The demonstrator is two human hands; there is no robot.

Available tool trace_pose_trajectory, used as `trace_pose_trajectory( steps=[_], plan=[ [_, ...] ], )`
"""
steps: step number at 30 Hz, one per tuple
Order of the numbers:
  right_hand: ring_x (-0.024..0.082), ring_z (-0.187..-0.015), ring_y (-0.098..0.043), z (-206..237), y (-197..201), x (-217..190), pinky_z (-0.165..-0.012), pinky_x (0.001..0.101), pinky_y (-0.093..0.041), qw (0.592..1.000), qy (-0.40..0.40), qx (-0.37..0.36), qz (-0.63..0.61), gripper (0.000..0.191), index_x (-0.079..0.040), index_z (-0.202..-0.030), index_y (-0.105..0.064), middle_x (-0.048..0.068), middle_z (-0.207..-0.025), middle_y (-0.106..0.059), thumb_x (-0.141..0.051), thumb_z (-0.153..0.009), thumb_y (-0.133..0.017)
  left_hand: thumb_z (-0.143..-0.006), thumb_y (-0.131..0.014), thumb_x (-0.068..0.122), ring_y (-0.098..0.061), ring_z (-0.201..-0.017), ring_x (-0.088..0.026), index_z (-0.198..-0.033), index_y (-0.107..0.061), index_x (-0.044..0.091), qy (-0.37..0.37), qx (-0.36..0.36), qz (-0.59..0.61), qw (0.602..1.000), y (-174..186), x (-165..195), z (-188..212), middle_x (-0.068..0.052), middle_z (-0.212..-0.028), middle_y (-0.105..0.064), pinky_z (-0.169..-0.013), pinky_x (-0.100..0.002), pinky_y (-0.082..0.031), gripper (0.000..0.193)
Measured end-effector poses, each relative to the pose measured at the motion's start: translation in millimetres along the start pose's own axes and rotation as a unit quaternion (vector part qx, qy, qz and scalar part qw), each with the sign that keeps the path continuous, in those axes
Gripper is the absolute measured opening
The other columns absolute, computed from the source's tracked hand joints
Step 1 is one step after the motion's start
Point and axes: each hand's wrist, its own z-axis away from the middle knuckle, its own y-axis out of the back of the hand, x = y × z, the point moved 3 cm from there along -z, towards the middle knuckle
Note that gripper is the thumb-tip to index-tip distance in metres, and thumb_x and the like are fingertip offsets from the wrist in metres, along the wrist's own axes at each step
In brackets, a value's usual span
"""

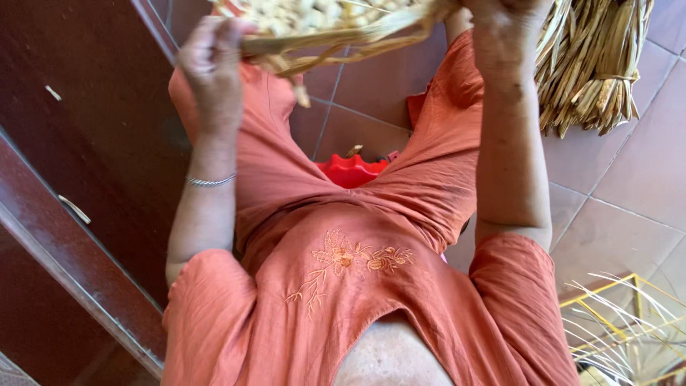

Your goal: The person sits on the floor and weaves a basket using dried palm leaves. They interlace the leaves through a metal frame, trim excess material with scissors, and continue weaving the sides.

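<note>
A woven straw piece [321, 21] of pale dried strips is held up at the top of the view, mostly cut off by the frame edge. My left hand [213, 68] grips its left side, fingers curled around loose strips. My right hand [504, 25] holds its right side, partly out of frame. A thin metal bracelet [210, 181] circles my left wrist. Below the arms lies my orange embroidered garment [343, 286].
A tied bundle of dried straw [589, 64] lies on the reddish tiled floor [622, 186] at the upper right. A red plastic stool [351, 170] shows between my knees. A dark wooden door [78, 143] stands at left. A yellow wire frame [629, 322] with thin strips sits at lower right.
</note>
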Motion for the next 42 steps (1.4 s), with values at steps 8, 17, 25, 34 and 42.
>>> trace_pose_trajectory(
  steps=[8,17,25,34,42],
  plan=[
    [0.013,-0.083,-0.07,66,15,23,-0.068,0.0288,-0.06,0.986,-0.158,0.04,-0.018,0.032,-0.005,-0.143,-0.066,0.01,-0.124,-0.075,0.0,-0.112,-0.068,-0.108,-0.059,0.004,-0.069,-0.087,-0.013,-0.128,-0.049,0.003,0.093,-0.055,0.088,0.99,-49,-36,48,-0.005,-0.106,-0.063,-0.072,-0.026,-0.06,0.022],
    [0.029,-0.134,-0.06,91,48,-11,-0.113,0.0431,-0.056,0.813,0.032,0.053,0.579,0.056,-0.006,-0.16,-0.042,0.014,-0.156,-0.049,-0.015,-0.112,-0.07,-0.104,-0.064,0.002,-0.07,-0.098,-0.017,-0.132,-0.061,0.003,-0.092,-0.234,0.006,0.968,-79,-4,42,-0.012,-0.113,-0.071,-0.086,-0.031,-0.059,0.029],
    [0.033,-0.12,-0.062,92,-30,-139,-0.106,0.0558,-0.048,0.88,0.151,0.075,0.444,0.033,-0.006,-0.129,-0.061,0.014,-0.125,-0.067,-0.019,-0.102,-0.075,-0.115,-0.06,0.023,-0.069,-0.074,-0.018,-0.107,-0.064,0.006,-0.01,-0.26,-0.06,0.964,-112,-10,37,-0.007,-0.082,-0.065,-0.068,-0.034,-0.054,0.019],
    [0.025,-0.112,-0.058,93,-93,-100,-0.116,0.0605,-0.031,0.8,0.13,-0.16,0.564,0.037,-0.005,-0.132,-0.062,0.005,-0.106,-0.064,-0.026,-0.106,-0.076,-0.109,-0.072,0.019,-0.072,-0.088,-0.023,-0.116,-0.062,0.002,-0.093,-0.288,-0.02,0.953,-102,19,33,-0.01,-0.096,-0.068,-0.077,-0.036,-0.059,0.021],
    [0.029,-0.1,-0.062,140,-102,-85,-0.089,0.0421,-0.05,0.869,0.027,-0.157,0.469,0.034,-0.001,-0.131,-0.065,0.013,-0.117,-0.068,-0.013,-0.101,-0.072,-0.106,-0.071,0.006,-0.067,-0.104,-0.031,-0.123,-0.056,0.004,-0.173,-0.228,-0.097,0.953,-117,29,33,-0.015,-0.111,-0.063,-0.089,-0.04,-0.057,0.023]
  ],
)
